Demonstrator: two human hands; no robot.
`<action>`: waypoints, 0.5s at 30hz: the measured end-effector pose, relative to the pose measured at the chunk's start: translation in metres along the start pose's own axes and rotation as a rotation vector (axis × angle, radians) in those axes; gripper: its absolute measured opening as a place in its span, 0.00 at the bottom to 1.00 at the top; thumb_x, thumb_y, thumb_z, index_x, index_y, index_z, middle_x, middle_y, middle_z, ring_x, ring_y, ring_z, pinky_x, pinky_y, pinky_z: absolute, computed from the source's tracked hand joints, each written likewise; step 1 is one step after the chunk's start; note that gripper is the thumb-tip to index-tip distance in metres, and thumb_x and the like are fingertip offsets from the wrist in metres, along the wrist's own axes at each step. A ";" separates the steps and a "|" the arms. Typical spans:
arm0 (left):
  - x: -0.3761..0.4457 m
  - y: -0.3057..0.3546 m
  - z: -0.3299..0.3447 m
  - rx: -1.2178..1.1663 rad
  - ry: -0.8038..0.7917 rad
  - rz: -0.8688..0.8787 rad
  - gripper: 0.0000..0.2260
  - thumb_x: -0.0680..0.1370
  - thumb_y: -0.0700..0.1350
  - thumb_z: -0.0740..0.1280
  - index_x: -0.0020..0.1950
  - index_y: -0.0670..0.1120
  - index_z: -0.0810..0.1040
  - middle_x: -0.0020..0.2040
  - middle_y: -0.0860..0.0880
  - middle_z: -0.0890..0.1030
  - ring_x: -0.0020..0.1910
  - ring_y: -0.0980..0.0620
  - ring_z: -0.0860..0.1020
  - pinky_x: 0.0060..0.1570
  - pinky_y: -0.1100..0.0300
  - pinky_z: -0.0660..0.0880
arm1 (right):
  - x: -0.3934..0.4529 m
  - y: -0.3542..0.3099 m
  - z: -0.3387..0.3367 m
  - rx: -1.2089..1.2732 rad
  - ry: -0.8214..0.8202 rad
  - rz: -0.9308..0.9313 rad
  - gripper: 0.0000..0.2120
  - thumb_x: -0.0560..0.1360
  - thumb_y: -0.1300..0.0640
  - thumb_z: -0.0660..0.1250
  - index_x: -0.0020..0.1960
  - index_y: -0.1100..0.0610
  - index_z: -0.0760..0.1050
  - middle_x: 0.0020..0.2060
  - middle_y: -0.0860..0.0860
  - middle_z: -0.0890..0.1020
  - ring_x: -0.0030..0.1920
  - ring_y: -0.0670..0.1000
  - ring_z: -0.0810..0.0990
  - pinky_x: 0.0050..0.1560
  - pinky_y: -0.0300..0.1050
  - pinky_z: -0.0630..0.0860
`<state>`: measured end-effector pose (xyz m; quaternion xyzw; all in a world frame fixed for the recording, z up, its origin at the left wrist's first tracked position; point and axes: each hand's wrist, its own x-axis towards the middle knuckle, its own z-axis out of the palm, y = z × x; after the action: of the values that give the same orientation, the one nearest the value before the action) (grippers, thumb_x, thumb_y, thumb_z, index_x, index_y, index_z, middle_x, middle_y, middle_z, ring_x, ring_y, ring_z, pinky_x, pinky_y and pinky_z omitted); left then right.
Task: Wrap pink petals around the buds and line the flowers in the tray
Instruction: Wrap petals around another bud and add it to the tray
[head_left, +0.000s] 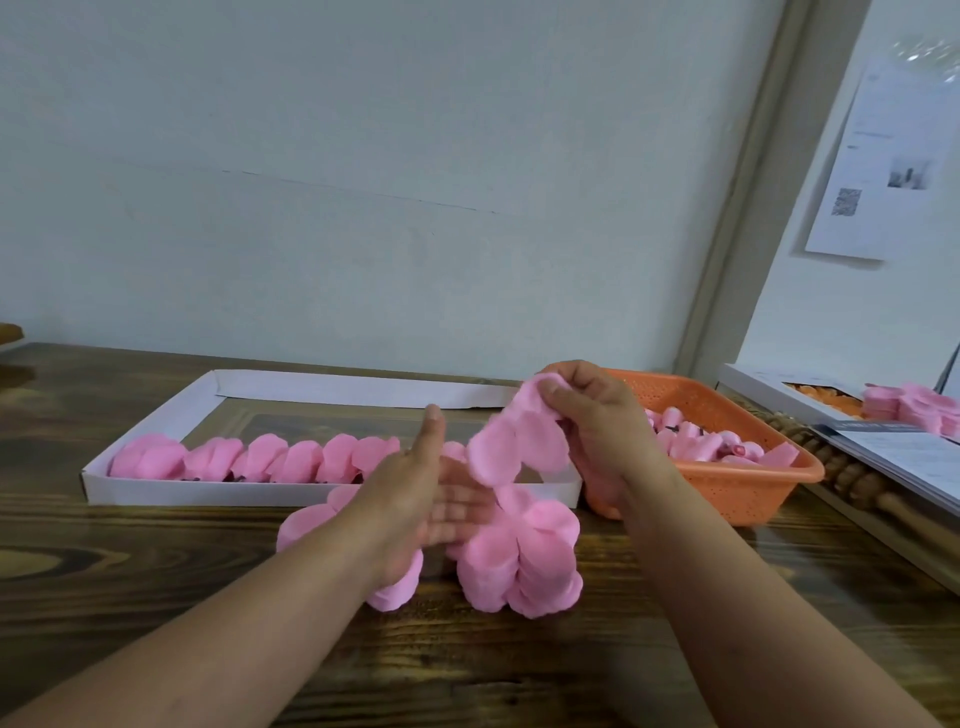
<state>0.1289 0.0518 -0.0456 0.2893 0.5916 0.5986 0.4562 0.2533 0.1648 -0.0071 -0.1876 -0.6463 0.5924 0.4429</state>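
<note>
I see the right hand (587, 415) pinching a pink petal strip (519, 441) above the petal pile (524, 561) — the left hand (421, 488) lies flat, fingers straight, near the white tray (156, 488).

Tray (156, 488) left of basket (727, 488), petal pile (519, 561) before both

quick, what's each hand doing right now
Left hand: open, fingers straight over the petal stack.
Right hand: pinching a lifted petal sheet.
</note>
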 end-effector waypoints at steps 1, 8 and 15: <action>-0.002 0.000 0.001 -0.066 -0.101 -0.041 0.40 0.72 0.71 0.49 0.52 0.37 0.80 0.46 0.41 0.85 0.45 0.45 0.85 0.42 0.55 0.80 | 0.000 -0.002 0.001 0.057 0.006 0.001 0.12 0.78 0.67 0.60 0.40 0.58 0.77 0.31 0.50 0.80 0.32 0.49 0.76 0.33 0.42 0.72; -0.004 0.000 0.013 -0.438 -0.428 0.085 0.42 0.65 0.75 0.53 0.68 0.48 0.74 0.63 0.47 0.79 0.65 0.52 0.75 0.68 0.50 0.66 | -0.005 -0.002 0.007 -0.085 0.068 -0.027 0.10 0.74 0.72 0.62 0.40 0.61 0.78 0.31 0.53 0.80 0.31 0.48 0.79 0.29 0.40 0.76; -0.001 0.001 0.017 -0.590 -0.351 0.156 0.29 0.75 0.60 0.60 0.67 0.40 0.74 0.63 0.39 0.79 0.64 0.44 0.76 0.67 0.50 0.67 | -0.010 0.000 0.004 -0.375 0.059 -0.110 0.13 0.73 0.73 0.61 0.38 0.59 0.76 0.28 0.55 0.79 0.22 0.45 0.75 0.24 0.37 0.72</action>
<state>0.1440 0.0583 -0.0423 0.2876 0.2821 0.7179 0.5678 0.2553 0.1551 -0.0105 -0.2485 -0.7413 0.4309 0.4506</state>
